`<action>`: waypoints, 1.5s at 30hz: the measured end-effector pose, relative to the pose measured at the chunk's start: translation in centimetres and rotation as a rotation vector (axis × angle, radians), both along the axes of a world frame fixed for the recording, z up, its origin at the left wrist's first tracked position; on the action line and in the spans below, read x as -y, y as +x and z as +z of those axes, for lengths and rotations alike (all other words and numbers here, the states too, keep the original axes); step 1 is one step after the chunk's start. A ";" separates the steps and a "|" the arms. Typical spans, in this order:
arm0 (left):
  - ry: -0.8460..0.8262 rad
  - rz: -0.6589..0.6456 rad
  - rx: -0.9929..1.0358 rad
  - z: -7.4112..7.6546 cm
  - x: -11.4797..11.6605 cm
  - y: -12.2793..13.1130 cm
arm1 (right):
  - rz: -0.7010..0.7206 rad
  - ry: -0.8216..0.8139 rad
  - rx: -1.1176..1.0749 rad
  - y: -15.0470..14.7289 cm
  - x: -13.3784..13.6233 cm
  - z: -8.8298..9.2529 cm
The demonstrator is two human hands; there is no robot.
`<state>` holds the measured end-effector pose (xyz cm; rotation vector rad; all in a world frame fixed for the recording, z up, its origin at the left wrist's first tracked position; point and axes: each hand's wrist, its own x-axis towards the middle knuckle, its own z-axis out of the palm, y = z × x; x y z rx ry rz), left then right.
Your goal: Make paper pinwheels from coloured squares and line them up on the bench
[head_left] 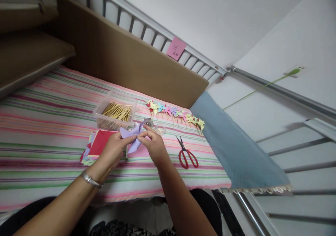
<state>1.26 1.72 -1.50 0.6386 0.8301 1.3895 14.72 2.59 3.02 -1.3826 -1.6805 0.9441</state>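
The left grip and right grip both pinch the purple paper, held up between them above the counter. Room is tight at the left grip, with the stack just beside it and the tub near behind. To the right, striped cloth separates the right grip from the scissors, blades slightly parted and pointing away from the person. The counter's near edge passes under both forearms; its right edge meets a blue cloth.

The purple paper is plain, its pointed flaps spread around the pinched middle. Sticks fill the tub; pinwheels line the far side. Behind stand a cardboard panel, white railing and pale wall.
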 end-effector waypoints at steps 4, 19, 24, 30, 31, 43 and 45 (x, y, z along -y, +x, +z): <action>0.006 0.040 -0.074 -0.1 0.0 -0.1 | -0.008 0.007 -0.008 0.0 0.1 -0.1; -0.081 -0.012 -0.181 -1.1 -0.2 -0.2 | -0.049 -0.063 -0.202 0.0 0.0 -1.1; -0.091 -0.033 -0.135 -1.5 -0.4 -0.3 | -0.060 -0.074 -0.256 -0.2 -0.1 -1.4; -0.121 -0.136 0.019 -0.2 0.0 -0.2 | -0.057 -0.131 -0.338 0.0 -0.1 -1.3; -0.122 -0.150 0.038 0.1 0.1 -0.1 | -0.051 -0.138 -0.351 0.1 -0.1 -1.2; -0.114 -0.218 0.144 0.5 0.4 0.0 | 0.006 -0.185 -0.424 0.2 0.1 -0.7; -0.107 -0.227 0.143 0.5 0.5 0.0 | 0.008 -0.174 -0.431 0.2 -0.1 -1.0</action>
